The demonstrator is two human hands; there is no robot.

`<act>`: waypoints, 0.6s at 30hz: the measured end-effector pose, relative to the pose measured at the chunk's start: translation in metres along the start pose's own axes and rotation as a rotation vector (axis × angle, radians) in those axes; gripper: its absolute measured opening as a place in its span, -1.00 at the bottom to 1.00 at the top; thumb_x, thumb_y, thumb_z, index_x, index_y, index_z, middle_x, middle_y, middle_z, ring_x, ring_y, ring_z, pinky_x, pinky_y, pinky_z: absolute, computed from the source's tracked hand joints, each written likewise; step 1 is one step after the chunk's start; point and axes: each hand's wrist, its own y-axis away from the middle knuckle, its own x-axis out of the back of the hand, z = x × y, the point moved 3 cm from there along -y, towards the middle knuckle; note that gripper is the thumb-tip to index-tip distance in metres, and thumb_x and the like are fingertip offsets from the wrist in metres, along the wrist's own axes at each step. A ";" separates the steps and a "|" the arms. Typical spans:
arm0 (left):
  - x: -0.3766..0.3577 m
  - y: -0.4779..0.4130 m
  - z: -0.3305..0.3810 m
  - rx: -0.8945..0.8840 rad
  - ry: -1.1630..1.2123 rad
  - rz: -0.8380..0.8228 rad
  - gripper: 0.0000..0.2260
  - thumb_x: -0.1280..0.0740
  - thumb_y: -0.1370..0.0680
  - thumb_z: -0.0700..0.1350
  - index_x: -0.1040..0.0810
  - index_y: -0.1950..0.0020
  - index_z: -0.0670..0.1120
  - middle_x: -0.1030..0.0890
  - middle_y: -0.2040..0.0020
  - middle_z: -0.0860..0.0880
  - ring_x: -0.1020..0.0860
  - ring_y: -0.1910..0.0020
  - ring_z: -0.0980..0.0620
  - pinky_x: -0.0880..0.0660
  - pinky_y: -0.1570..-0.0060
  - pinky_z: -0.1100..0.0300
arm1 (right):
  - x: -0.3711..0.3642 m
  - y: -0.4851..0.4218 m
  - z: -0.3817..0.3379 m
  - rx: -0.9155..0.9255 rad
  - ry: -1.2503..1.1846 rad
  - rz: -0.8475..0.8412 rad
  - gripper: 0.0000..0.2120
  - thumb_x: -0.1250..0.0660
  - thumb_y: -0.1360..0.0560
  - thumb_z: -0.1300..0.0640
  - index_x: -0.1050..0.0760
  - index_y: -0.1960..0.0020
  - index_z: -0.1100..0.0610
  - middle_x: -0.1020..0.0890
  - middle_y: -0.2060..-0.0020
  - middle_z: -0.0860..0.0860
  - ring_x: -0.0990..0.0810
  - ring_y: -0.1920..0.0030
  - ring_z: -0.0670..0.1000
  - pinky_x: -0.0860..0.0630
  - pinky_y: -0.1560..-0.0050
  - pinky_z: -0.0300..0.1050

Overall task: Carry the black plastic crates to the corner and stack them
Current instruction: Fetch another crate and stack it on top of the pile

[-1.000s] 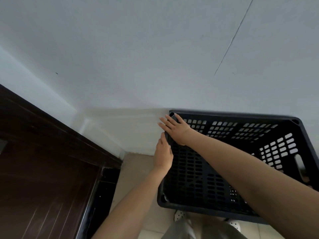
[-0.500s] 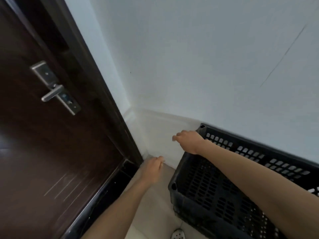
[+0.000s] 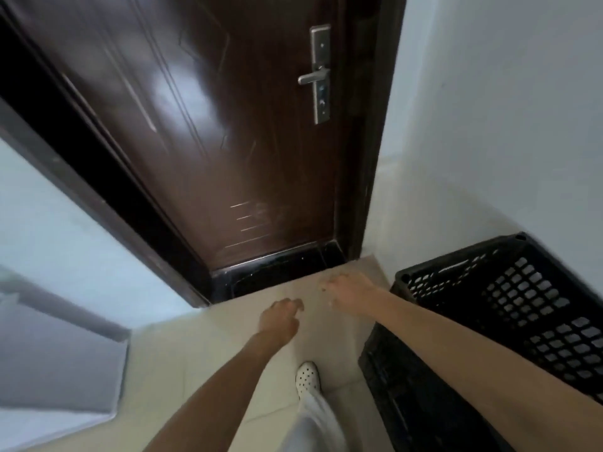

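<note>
A black plastic crate [image 3: 509, 308] with a perforated wall stands at the right, against the white wall in the corner beside the door; its lower part looks like a stack, but I cannot tell how many crates. My right hand [image 3: 350, 290] hovers just left of the crate's near corner, apart from it, fingers loosely curled, holding nothing. My left hand [image 3: 280, 318] hangs lower and to the left over the floor, also empty with loosely curled fingers.
A dark brown door [image 3: 228, 125] with a silver handle [image 3: 315, 76] fills the middle, its black threshold [image 3: 277, 269] just ahead. Beige floor tiles [image 3: 195, 370] lie below. My white perforated shoe [image 3: 307, 376] steps forward. A grey object [image 3: 49, 353] sits at the left.
Both hands have come off the crate and swung left. The view has turned left from the corner wall to the door, so the crate now sits at the right edge.
</note>
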 end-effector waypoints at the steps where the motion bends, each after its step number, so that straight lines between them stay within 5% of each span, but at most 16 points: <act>1: -0.005 0.020 -0.017 0.044 0.019 0.016 -0.65 -0.23 -0.56 -0.16 -0.44 -0.32 0.09 -0.52 -0.27 0.00 -0.48 -0.29 -0.06 -0.46 -0.21 0.06 | -0.006 -0.005 -0.020 0.036 -0.003 -0.020 -0.59 -0.16 -0.61 0.15 -0.27 -0.45 0.13 -0.42 -0.38 0.10 -0.41 -0.35 0.10 -0.35 -0.29 -0.04; 5: -0.019 0.111 -0.100 0.312 0.141 0.109 -0.69 -0.24 -0.57 -0.12 -0.47 -0.31 0.07 -0.55 -0.24 0.02 -0.51 -0.25 -0.03 -0.48 -0.15 0.06 | -0.003 -0.024 -0.108 0.173 0.001 -0.125 -0.56 -0.17 -0.60 0.15 -0.23 -0.47 0.13 -0.36 -0.41 0.13 -0.32 -0.41 0.17 -0.30 -0.37 0.09; 18: -0.071 0.447 -0.316 1.031 0.463 0.347 -0.70 -0.24 -0.56 -0.13 -0.48 -0.29 0.03 -0.54 -0.26 0.00 -0.48 -0.28 -0.04 -0.45 -0.17 0.07 | 0.006 -0.033 -0.506 0.846 0.360 -0.083 -0.70 -0.17 -0.57 0.17 -0.34 -0.31 0.12 -0.52 -0.16 0.10 -0.52 -0.14 0.14 -0.50 -0.04 0.05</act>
